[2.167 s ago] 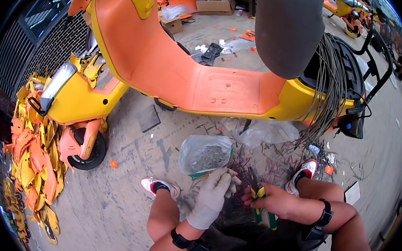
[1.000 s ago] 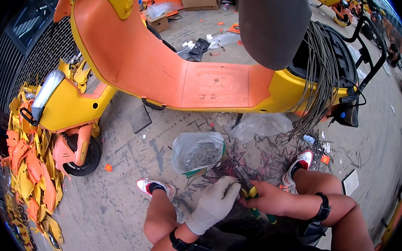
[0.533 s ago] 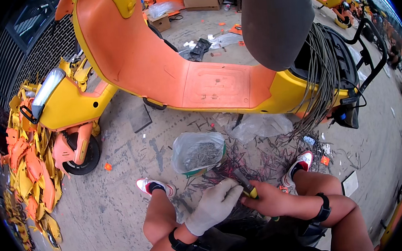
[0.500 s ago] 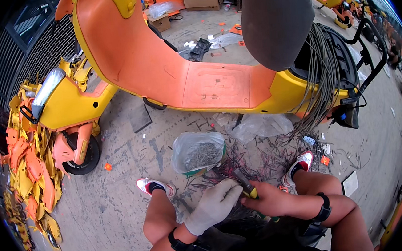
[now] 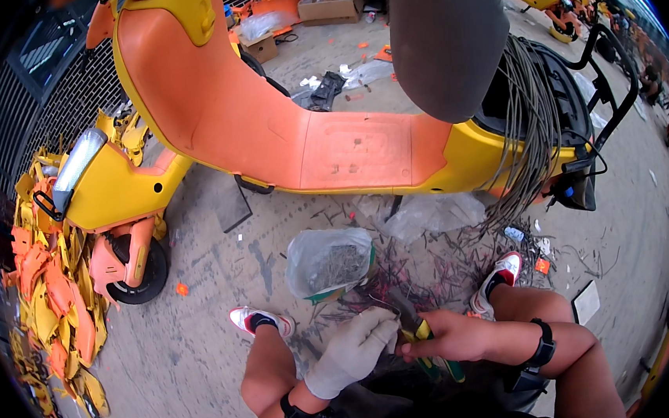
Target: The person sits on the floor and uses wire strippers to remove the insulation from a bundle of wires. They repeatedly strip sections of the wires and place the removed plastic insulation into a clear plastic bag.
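My left hand [image 5: 352,353], in a pale grey glove, is closed with its fingertips pinched together. What it pinches is too small to make out. Close beside it, my bare right hand [image 5: 458,335] grips pliers [image 5: 421,329] with yellow and green handles, spread apart below the hand. The dark head of the pliers points up and away from me, near the gloved fingertips. Just beyond my hands stands a bucket lined with a clear plastic bag [image 5: 301,263]. Thin grey metal-looking bits [image 5: 337,267] lie inside it.
A yellow and orange scooter [image 5: 267,147] stands across the far side, with a bundle of dark cables [image 5: 529,107] draped over its rear. Dark cut scraps [image 5: 449,267] litter the floor between my feet. Yellow and orange panels [image 5: 58,286] are heaped at left. Cardboard boxes [image 5: 327,10] sit behind.
The pliers' handles have spread apart and now show below my right hand. My gloved left hand has moved slightly down, its fingers still pinched.
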Tool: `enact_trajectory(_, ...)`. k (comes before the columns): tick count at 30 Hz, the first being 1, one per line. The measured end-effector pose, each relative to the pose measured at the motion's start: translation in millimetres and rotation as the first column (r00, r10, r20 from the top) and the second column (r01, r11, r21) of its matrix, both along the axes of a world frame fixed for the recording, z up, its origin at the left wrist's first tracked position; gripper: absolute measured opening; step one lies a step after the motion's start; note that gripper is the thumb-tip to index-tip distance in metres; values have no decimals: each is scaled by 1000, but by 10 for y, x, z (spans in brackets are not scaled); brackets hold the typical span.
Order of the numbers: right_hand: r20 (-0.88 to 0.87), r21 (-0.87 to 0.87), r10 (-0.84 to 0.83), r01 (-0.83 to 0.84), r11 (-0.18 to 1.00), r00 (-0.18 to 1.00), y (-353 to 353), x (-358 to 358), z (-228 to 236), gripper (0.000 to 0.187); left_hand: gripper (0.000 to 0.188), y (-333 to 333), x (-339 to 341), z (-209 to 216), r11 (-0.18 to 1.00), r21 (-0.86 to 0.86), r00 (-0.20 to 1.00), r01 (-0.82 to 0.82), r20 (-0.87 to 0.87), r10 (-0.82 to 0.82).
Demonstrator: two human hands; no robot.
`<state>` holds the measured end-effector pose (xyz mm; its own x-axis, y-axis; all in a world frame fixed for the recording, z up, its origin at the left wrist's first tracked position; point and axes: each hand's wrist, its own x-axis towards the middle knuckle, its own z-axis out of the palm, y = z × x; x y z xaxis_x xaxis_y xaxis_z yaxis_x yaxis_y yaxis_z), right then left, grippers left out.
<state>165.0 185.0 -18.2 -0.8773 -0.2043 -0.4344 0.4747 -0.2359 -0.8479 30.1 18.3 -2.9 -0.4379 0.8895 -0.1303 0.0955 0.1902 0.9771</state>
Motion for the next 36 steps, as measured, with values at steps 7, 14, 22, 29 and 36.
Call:
enact_trajectory(7,46,-265,-15,26,964,999,14,-6,21,25,20,-14,-39,30,999,1,999,38,22,-38)
enact_trajectory(14,189,-33,-399,412,910,897,28,-64,66,29,18,4,-20,11,995,20,995,-95,46,94)
enact_trajectory(22,-445,610,-197,457,647,874,265,-129,379,17,18,13,-25,26,989,-86,991,-119,-78,112)
enact_trajectory(29,-534,845,422,449,289,732,388,-135,421,55,17,61,82,78,989,30,907,-145,-396,145)
enact_trajectory(36,-480,876,538,407,258,693,280,-123,288,53,15,22,97,-136,994,52,902,-95,-417,108)
